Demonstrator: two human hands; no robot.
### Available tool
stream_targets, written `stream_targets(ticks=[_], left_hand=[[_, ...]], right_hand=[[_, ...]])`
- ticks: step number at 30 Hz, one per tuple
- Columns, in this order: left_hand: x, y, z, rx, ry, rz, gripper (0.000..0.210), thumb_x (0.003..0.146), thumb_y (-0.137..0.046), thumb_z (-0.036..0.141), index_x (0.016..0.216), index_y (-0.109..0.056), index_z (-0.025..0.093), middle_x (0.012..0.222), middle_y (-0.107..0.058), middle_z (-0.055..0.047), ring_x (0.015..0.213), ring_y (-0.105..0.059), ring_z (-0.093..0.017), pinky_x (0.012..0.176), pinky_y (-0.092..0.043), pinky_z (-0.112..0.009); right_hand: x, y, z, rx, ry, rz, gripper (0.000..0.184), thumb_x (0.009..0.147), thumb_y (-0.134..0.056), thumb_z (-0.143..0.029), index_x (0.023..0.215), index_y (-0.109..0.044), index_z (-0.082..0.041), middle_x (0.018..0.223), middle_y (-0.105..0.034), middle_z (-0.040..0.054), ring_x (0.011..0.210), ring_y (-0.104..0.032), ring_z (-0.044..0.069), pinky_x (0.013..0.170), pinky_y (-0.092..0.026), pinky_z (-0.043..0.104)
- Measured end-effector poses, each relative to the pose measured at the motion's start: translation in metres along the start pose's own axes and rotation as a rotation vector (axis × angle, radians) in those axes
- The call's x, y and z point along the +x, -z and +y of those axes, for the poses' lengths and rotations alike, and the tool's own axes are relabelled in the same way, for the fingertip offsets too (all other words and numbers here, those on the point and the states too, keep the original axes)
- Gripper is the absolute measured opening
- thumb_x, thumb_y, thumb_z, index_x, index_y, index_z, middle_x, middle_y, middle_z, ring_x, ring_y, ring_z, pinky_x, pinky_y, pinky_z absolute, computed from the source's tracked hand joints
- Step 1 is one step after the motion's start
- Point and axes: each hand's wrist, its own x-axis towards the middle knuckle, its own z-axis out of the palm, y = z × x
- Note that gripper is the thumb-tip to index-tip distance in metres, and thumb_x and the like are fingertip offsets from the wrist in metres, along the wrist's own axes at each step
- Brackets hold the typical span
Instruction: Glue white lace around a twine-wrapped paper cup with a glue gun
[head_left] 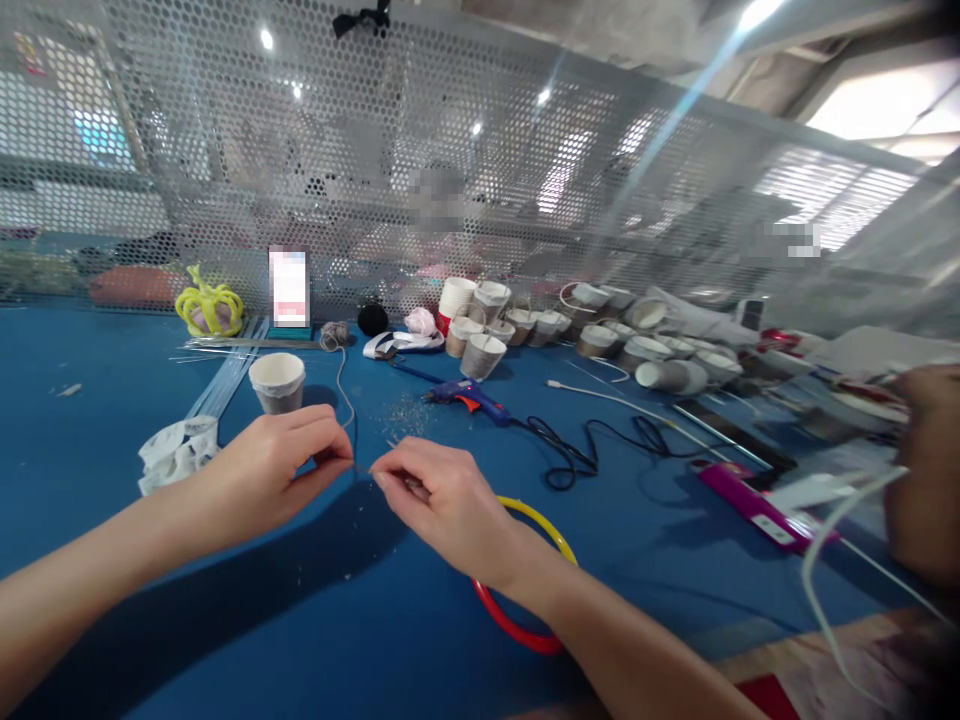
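My left hand (304, 460) is closed in a pinch on a thin strand of grey yarn (343, 385), which runs back to a small grey yarn ball (335, 334). Close beside it, my right hand (427, 495) pinches too, and the strand seems to span the short gap between the fingertips. A small pointed tip shows above my right fingers; what it belongs to is hidden. Just behind my left hand stands a paper cup (277, 382) wrapped in grey. Under my right forearm lies a red and yellow ring (551, 525).
A blue glue gun (469, 397) with a black cord lies ahead. Several wrapped cups (484, 355) stand at the back. White lace (178, 455) and clear sticks (232, 375) lie left. A purple power strip (750, 505) is right, near another person's arm (930, 470).
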Motion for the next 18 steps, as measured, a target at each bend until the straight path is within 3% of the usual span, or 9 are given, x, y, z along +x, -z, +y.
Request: stream_targets(ticks=[4, 11, 15, 18], left_hand=[[0.001, 0.003, -0.002, -0.05, 0.03, -0.04, 0.016, 0.084, -0.042, 0.015, 0.075, -0.056, 0.014, 0.069, -0.054, -0.001, 0.057, -0.047, -0.009, 0.052, -0.037, -0.019], [0.003, 0.005, 0.001, -0.244, 0.211, -0.106, 0.017, 0.083, -0.044, 0.023, 0.071, -0.053, 0.015, 0.059, -0.048, 0.003, 0.051, -0.04, -0.008, 0.046, -0.034, -0.018], [0.003, -0.001, 0.004, -0.284, 0.226, -0.049, 0.019, 0.082, -0.044, 0.023, 0.067, -0.051, 0.015, 0.057, -0.046, 0.004, 0.05, -0.04, -0.008, 0.044, -0.034, -0.017], [0.001, -0.011, 0.003, -0.189, 0.162, 0.06, 0.018, 0.083, -0.045, 0.02, 0.068, -0.054, 0.014, 0.061, -0.051, 0.001, 0.053, -0.046, -0.009, 0.048, -0.037, -0.018]], right_hand=[[0.002, 0.003, -0.002, 0.126, -0.081, -0.044, 0.013, 0.08, -0.05, -0.012, 0.074, -0.061, -0.015, 0.065, -0.056, 0.0001, 0.059, -0.049, 0.009, 0.056, -0.04, 0.021], [0.005, 0.005, -0.003, 0.546, -0.363, -0.089, 0.012, 0.079, -0.053, -0.024, 0.076, -0.059, -0.015, 0.062, -0.055, -0.0016, 0.054, -0.048, 0.007, 0.049, -0.038, 0.019], [0.005, 0.002, -0.002, 0.647, -0.436, -0.047, 0.013, 0.079, -0.054, -0.026, 0.076, -0.058, -0.014, 0.058, -0.053, -0.0029, 0.042, -0.037, 0.004, 0.039, -0.029, 0.018], [0.004, -0.002, -0.002, 0.661, -0.452, -0.011, 0.014, 0.079, -0.053, -0.027, 0.076, -0.057, -0.014, 0.057, -0.051, -0.0033, 0.04, -0.032, 0.003, 0.037, -0.026, 0.018]])
